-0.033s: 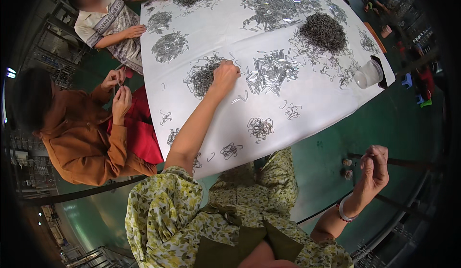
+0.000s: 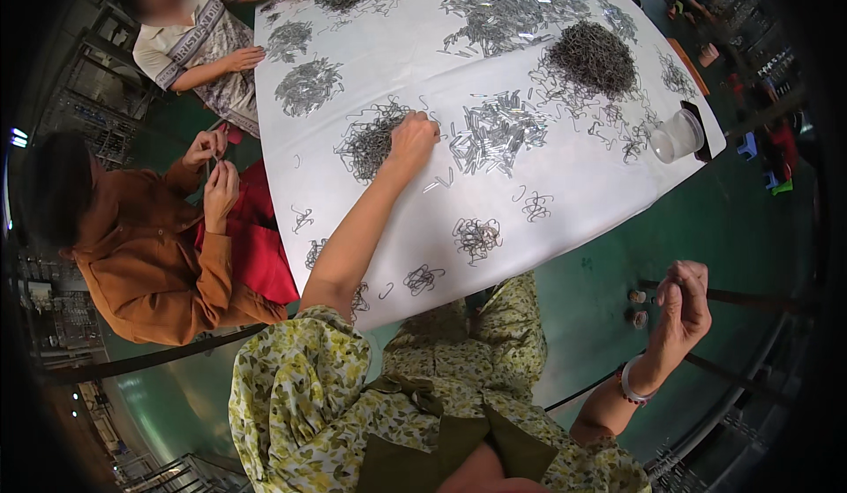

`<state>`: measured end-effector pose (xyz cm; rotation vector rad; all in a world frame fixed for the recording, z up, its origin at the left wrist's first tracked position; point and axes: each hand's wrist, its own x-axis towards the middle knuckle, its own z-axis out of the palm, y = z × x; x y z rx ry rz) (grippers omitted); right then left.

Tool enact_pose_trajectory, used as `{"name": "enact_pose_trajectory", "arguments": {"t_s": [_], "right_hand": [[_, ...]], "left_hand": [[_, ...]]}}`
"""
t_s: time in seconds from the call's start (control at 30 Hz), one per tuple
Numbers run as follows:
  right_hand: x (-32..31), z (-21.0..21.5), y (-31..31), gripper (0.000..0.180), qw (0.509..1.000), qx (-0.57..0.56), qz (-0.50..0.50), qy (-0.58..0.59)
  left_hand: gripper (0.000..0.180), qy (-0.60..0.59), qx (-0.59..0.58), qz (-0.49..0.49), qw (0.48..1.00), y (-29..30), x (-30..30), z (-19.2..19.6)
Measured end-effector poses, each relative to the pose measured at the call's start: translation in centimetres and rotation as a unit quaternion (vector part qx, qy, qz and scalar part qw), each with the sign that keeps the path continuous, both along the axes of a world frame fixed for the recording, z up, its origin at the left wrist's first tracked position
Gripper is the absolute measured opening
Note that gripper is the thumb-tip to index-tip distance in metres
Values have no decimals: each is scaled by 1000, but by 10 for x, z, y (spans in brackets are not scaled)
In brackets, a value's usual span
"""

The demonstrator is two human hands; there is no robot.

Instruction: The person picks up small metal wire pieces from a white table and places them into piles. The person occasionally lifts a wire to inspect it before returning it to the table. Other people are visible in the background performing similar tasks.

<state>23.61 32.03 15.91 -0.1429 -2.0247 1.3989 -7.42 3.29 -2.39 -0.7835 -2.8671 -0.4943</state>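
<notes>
The left hand (image 2: 413, 137) reached across the white table (image 2: 582, 184), fingers curled down onto a wire pile (image 2: 369, 140). The right hand (image 2: 684, 303) hung off the table's edge, fingers loosely pinched; whether they held anything could not be told.

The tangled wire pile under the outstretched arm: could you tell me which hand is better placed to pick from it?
Left, probably. The left hand already rests on the wire pile on the white table; the right hand is raised off the table's edge.
</notes>
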Motion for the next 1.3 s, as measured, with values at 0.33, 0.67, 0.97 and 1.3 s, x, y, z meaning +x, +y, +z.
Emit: {"name": "enact_pose_trajectory", "arguments": {"t_s": [0.33, 0.67, 0.97, 1.3], "right_hand": [[-170, -179, -37, 13, 962, 181, 80, -189], [-210, -181, -84, 10, 896, 383, 78, -212], [-178, -186, -95, 17, 875, 454, 95, -135], [-159, -151, -107, 18, 965, 68, 175, -186]], "left_hand": [[9, -69, 87, 20, 994, -22, 75, 29], [14, -296, 333, 94, 890, -37, 130, 46], [12, -333, 433, 37, 837, -17, 165, 75], [17, -381, 534, 9, 755, -26, 180, 96]]}}
